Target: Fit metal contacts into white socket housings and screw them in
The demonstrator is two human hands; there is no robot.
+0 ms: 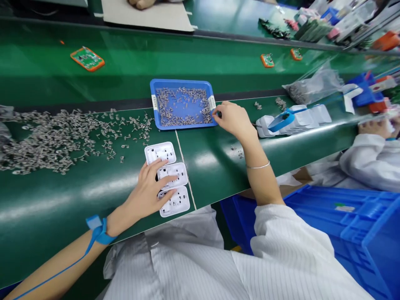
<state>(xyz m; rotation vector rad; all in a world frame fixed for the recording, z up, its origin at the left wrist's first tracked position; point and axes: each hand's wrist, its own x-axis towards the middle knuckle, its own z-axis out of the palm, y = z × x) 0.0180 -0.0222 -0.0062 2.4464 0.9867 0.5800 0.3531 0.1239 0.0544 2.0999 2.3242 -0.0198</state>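
Three white plastic shells lie in a column on the green bench: a far shell [160, 152], a middle shell [180, 176] and a near shell [181, 201]. Across their left sides rests my left hand [146, 188], fingers spread and touching them. My right hand [233, 118] is at the right end of a blue tray [181, 82], thumb and forefinger pinched together by its rim. Whatever sits between those fingertips is too small to make out. Small bent metal pieces [175, 121] are scattered inside the tray. A blue strap [104, 233] circles my left wrist.
A loose heap of metal pieces [56, 137] covers the bench at left. White shells [308, 118] with a blue strap and a clear bag [321, 83] lie right. Orange-cased circuit boards [89, 59] sit beyond. A blue crate [343, 221] and another person's hand [375, 127] are at right.
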